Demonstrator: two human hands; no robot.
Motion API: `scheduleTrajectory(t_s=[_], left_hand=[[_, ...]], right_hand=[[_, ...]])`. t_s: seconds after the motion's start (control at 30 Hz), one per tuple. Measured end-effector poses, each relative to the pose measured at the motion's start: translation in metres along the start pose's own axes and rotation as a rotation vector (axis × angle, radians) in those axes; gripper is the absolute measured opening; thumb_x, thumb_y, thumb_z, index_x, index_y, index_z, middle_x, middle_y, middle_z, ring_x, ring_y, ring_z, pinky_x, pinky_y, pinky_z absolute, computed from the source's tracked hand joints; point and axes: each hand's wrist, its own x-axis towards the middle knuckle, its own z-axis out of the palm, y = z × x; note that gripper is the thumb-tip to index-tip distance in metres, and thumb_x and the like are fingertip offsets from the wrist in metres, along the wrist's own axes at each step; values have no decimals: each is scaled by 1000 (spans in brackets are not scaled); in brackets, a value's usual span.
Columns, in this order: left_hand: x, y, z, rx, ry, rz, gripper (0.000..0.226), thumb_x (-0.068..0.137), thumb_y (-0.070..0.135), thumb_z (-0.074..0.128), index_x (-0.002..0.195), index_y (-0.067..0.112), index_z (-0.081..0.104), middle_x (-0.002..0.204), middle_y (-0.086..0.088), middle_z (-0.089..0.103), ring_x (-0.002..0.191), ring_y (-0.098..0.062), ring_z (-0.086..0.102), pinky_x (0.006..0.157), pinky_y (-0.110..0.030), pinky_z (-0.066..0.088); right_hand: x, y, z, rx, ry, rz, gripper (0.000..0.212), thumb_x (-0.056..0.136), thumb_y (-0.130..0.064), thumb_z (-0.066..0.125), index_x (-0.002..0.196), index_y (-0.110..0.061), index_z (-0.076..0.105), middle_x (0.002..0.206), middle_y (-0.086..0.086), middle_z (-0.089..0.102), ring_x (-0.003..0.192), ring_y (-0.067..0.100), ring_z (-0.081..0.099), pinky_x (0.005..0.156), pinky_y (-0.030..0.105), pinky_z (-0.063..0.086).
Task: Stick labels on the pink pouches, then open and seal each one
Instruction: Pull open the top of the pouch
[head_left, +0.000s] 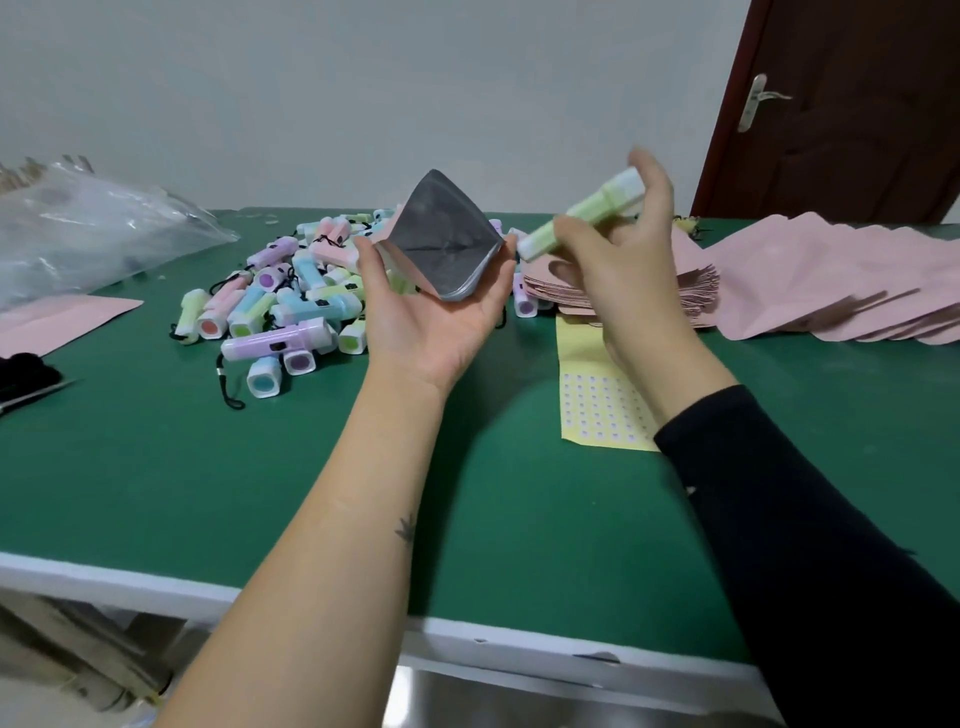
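The left hand (436, 317) cups an opened pink pouch (447, 244) above the green table (208, 467). At its three o'clock the right hand (618, 270) grasps a green torch (587, 210). Flat pouches (831, 280) lie at two o'clock, and the label sheet (602, 410) at five.

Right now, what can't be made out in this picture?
Head view: the pouch in the left hand shows only its silver inside; any label is hidden.
Green torch in the right hand: blurred by motion.
Label sheet: print too small, partly behind that hand.
Plastic bag: contents hazy.
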Motion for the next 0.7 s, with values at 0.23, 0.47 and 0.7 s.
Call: scheduleTrajectory(t_s=[0.23,0.47,0.7], left_hand=[[-8,-28,9,69,-39,-79,88,84,76,47,138,7,53,129,-20,62,113,-38,63,92,-50,54],[-10,-35,7,68,-97,-154,83,89,73,45,118,-3,59,108,-23,70,96,-37,71,85,-44,57],[-8,-33,8,82,-68,-107,79,89,72,45,124,3,58,107,-20,70,97,-34,70,80,-43,58]], right_hand=[[-23,-4,18,-302,51,-577,42,98,-7,51,139,-4,42,126,-4,46,109,-15,44,90,9,39],[-28,7,19,-787,47,-843,39,91,-14,63,129,-6,61,114,12,63,102,27,59,88,37,44],[-27,6,20,-955,155,-850,13,80,-25,69,88,-16,68,89,-11,70,102,24,58,83,32,28]])
